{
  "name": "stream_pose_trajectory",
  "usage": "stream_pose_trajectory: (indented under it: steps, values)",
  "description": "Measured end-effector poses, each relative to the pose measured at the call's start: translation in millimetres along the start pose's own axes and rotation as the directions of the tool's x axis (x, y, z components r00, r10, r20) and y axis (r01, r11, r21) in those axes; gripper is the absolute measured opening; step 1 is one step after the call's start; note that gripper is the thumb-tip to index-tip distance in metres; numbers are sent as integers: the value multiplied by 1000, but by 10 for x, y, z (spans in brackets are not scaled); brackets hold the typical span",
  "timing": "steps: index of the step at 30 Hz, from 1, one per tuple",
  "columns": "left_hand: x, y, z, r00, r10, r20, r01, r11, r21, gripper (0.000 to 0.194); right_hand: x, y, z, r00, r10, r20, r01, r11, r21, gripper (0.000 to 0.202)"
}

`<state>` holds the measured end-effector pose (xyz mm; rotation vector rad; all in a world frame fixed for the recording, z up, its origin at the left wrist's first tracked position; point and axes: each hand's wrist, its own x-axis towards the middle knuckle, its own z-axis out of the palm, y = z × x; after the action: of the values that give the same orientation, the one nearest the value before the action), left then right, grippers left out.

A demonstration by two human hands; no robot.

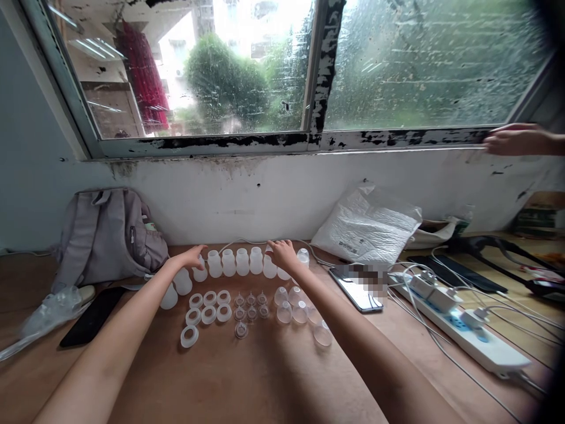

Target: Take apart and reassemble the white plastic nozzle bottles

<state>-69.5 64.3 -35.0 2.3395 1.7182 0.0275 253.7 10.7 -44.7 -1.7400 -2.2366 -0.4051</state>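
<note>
Frosted bottles [242, 263] are standing in a curved row across the centre of the frame, on the far part of the worktop [229, 388]. At the row's left part, the left hand [193, 257] is hanging beside 1 bottle neck, its fingers partly spread; towards the row's right end, the right hand [285, 253] is hovering with its fingers loosely bent. Whether either is gripping a bottle, I cannot tell. Nearer the bottom of the frame, 7 white rings [189, 345] and 7 clear teats [241, 331] are lying in small groups, and domed caps [284, 313] are sitting right of centre, partly hidden by the right forearm [353, 335]. Because the bottles are standing so close together, 1 careless nudge could be enough to topple several. That forearm is passing over the caps, so lowering it could scatter them. A white cable [241, 240] is running behind the row and could snag a finger.
</note>
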Motion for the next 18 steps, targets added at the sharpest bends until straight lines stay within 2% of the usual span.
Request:
stream_pose_trajectory:
  steps: [4, 6, 8, 9, 11, 12, 13, 16, 18]
  values:
    - [-109, 115, -18, 985, 33, -167, -30, 999, 19, 84, 0, -17, -32, 1000, -7, -13, 7, 1000, 11, 28]
    - [-204, 234, -10, 963, 59, -263, -52, 998, 35, 77, -17, -36, -60, 1000, -11, -24, 11, 1000, 19, 25]
    - [-337, 396, 26, 923, 103, -370, -90, 995, 53, 65, -63, -66, -102, 999, -13, -41, 14, 1000, 28, 23]
    - [-422, 491, 58, 893, 135, -429, -120, 991, 63, 59, -100, -87, -131, 999, -13, -50, 14, 999, 30, 22]
    - [-632, 705, 150, 748, 246, -617, -246, 965, 87, 48, -211, -144, -209, 995, -11, -101, 16, 999, 48, 24]
    - [-758, 821, 210, 681, 279, -677, -299, 950, 90, 46, -288, -182, -260, 989, -9, -147, 20, 997, 69, 26]
    - [-894, 939, 278, 635, 295, -714, -339, 937, 87, 45, -379, -227, -318, 975, -4, -224, 31, 993, 117, 27]
    - [-1319, 1277, 513, 580, 262, -771, -382, 924, 27, 50, -744, -413, -513, 892, 51, -449, 112, 938, 328, 29]
    - [-1554, 1453, 686, 587, 232, -775, -407, 913, -35, 59, -1039, -566, -621, 869, 102, -484, 163, 864, 476, 27]
